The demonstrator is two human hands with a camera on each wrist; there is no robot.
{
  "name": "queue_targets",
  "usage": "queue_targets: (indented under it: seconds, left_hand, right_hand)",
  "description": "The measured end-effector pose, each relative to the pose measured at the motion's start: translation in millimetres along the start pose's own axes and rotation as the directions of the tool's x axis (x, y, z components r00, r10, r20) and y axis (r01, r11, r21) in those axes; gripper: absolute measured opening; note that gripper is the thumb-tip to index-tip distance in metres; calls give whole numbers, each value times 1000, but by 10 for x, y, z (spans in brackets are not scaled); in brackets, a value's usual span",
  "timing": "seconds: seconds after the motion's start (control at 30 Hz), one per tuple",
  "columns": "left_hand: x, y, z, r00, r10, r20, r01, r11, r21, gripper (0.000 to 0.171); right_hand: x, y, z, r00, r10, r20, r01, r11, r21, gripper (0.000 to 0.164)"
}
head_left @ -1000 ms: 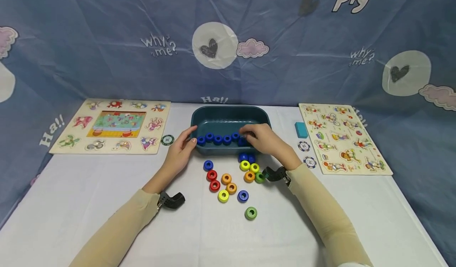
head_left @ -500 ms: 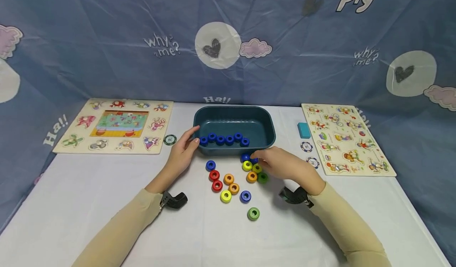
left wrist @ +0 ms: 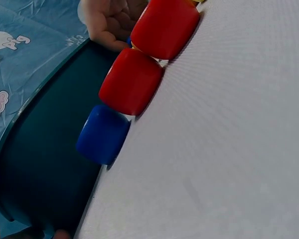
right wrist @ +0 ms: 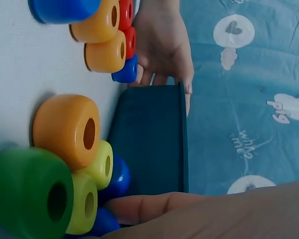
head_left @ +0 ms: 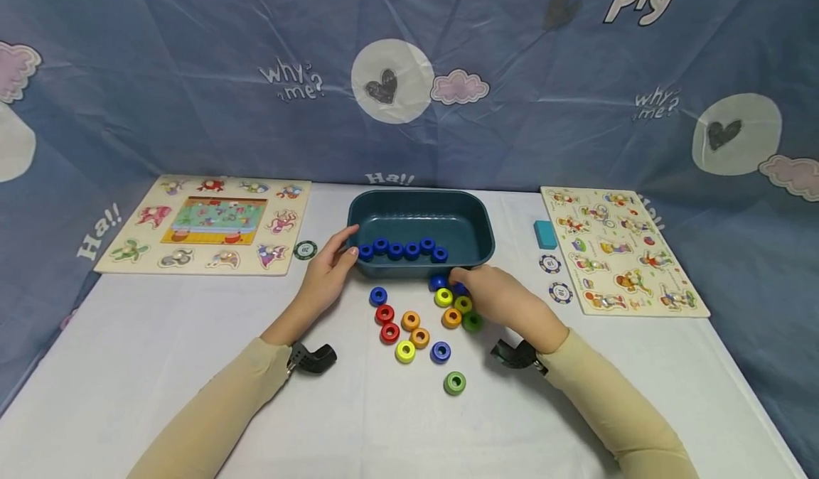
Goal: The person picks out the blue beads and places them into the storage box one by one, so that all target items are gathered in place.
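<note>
A dark teal plastic tray (head_left: 422, 271) stands at the table's back middle, several blue beads (head_left: 412, 251) lined along its near side. At its left end my left hand (head_left: 325, 274) holds the wall, with the thumb near the rim. My right hand (head_left: 505, 295) is just in front of the tray, its fingers around a blue bead (right wrist: 103, 223) that they partly hide. Close beside are another blue bead (head_left: 438, 283), two yellow beads (head_left: 443, 297), an orange bead (head_left: 451, 318) and a green bead (head_left: 472, 322).
Loose red beads (head_left: 384, 314), orange beads (head_left: 419, 337), a yellow bead (head_left: 405, 352), blue beads (head_left: 440, 352) and a green bead (head_left: 455, 383) lie in front. Wooden picture boards flank the tray, left (head_left: 275, 251) and right (head_left: 601, 266). Poker chips (head_left: 305, 250) and a turquoise block (head_left: 546, 234) lie between.
My right hand has come out of the tray, leaving a blue bead there, and moved down to the blue beads in front. The left hand stays at the tray's end.
</note>
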State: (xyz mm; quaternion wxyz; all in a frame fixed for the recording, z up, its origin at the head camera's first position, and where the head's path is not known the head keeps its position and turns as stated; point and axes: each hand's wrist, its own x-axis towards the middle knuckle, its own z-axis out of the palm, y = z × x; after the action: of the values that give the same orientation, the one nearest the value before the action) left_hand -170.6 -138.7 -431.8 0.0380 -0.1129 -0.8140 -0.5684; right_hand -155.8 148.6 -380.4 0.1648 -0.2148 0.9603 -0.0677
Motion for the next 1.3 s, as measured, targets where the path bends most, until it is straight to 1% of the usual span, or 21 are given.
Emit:
queue_targets:
  seconds: [0.1, 0.2, 0.3, 0.37, 0.43, 0.47, 0.5, 0.53, 0.6, 0.63, 0.7, 0.77, 0.87, 0.93, 1.0, 1.13, 1.2, 1.27, 1.3]
  left_hand:
    - [41, -170, 19, 1000, 8, -9, -8, 1000, 7, 45]
    - [40, -170, 17, 1000, 9, -12, -9, 1000, 11, 45]
    - [42, -175, 20, 1000, 13, -18, -13, 1000, 9, 44]
    - [45, -179, 25, 1000, 19, -16, -19, 1000, 9, 44]
    - [44, -184, 28, 1000, 20, -15, -20, 1000, 9, 44]
    - [44, -187, 27, 1000, 21, -16, -20, 1000, 11, 44]
    - [43, -188, 25, 1000, 21, -16, -21, 1000, 15, 44]
    - [44, -186, 23, 1000, 24, -18, -23, 1000, 18, 44]
    - [44, -181, 14, 999, 30, -21, -30, 999, 22, 44]
    - [44, -178, 11, 999, 33, -24, -32, 999, 24, 44]
    - [41, -171, 10, 999, 37, -27, -36, 999, 25, 44]
    - [39, -172, 16, 999, 36, -21, -35, 999, 19, 44]
    - [34, -184, 37, 1000, 23, -11, -23, 1000, 11, 44]
    - [37, -189, 46, 1000, 21, -9, -21, 1000, 8, 44]
    - [44, -184, 47, 1000, 29, -11, -29, 1000, 6, 44]
    - [60, -170, 30, 999, 46, -19, -46, 999, 4, 44]
    - [59, -174, 20, 999, 46, -18, -46, 999, 4, 44]
    - [49, -185, 16, 999, 38, -18, -38, 999, 7, 44]
    - [42, -189, 16, 999, 34, -18, -34, 999, 10, 44]
  right_hand:
    - [10, 1, 19, 1000, 15, 2, -15, 1000, -2, 36]
    - [12, -4, 33, 1000, 24, -3, -24, 1000, -18, 36]
    - [-31, -7, -7, 1000, -14, -24, 14, 1000, -25, 31]
    - [-99, -1, -92, 996, -81, -40, 81, 997, 10, 30]
    - [-172, 21, -216, 979, -183, -89, 189, 980, 66, 30]
    - [-199, 33, -289, 966, -227, -120, 239, 966, 94, 31]
    - [-214, 52, -361, 949, -271, -161, 290, 950, 112, 31]
    - [-211, 74, -432, 933, -297, -203, 326, 937, 129, 31]
    - [-142, 136, -542, 907, -304, -290, 360, 918, 165, 27]
    - [-78, 164, -581, 904, -281, -322, 353, 915, 193, 24]
    - [95, 220, -610, 905, -221, -364, 322, 914, 246, 19]
    - [285, 258, -575, 913, -163, -373, 277, 920, 276, 18]
    - [532, 275, -439, 926, -129, -355, 212, 955, 207, 22]
    - [636, 278, -341, 934, -119, -336, 181, 971, 158, 23]
    - [699, 280, -270, 936, -111, -334, 166, 976, 139, 24]
    - [753, 281, -214, 937, -83, -339, 151, 972, 180, 30]
    - [750, 271, -215, 938, -72, -339, 141, 973, 182, 33]
    - [713, 255, -221, 931, -72, -357, 138, 977, 163, 34]
    - [674, 241, -231, 923, -82, -377, 151, 976, 159, 34]
